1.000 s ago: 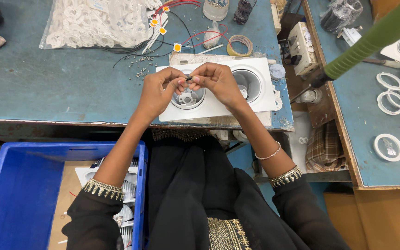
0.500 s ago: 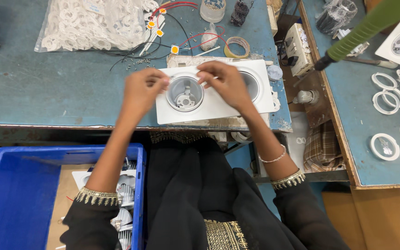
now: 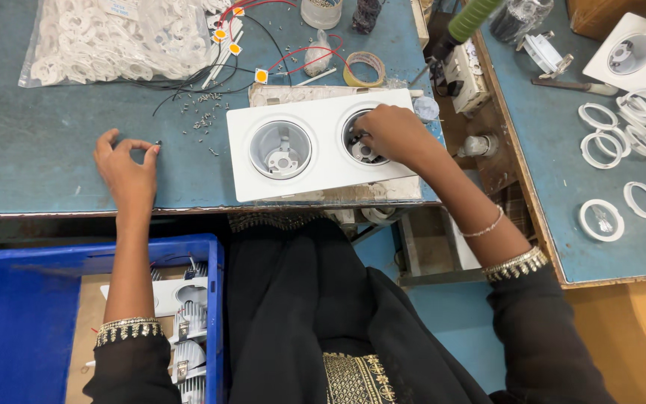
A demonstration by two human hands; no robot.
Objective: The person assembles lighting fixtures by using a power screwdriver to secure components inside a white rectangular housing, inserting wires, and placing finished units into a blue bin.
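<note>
A white rectangular twin-downlight housing (image 3: 323, 172) lies on the blue-green bench in front of me, with two round cups. My right hand (image 3: 392, 133) reaches into the right cup, fingers on a small part inside; the cup is mostly hidden by the hand. The left cup (image 3: 281, 149) is uncovered and shows a grey metal bracket. My left hand (image 3: 125, 166) rests on the bench to the left of the housing, thumb and fingertip pinched on a tiny dark screw (image 3: 158, 144).
Loose screws (image 3: 202, 118) lie scattered behind the housing. A bag of white rings (image 3: 99, 41), wired yellow LED chips (image 3: 261, 75) and a tape roll (image 3: 364, 68) sit at the back. White rings (image 3: 601, 219) lie on the right bench. A blue crate (image 3: 31, 314) holds finished fixtures.
Both hands were together over the left cup. My left hand has moved left onto the bench and pinched a screw; my right hand has shifted into the right cup.
</note>
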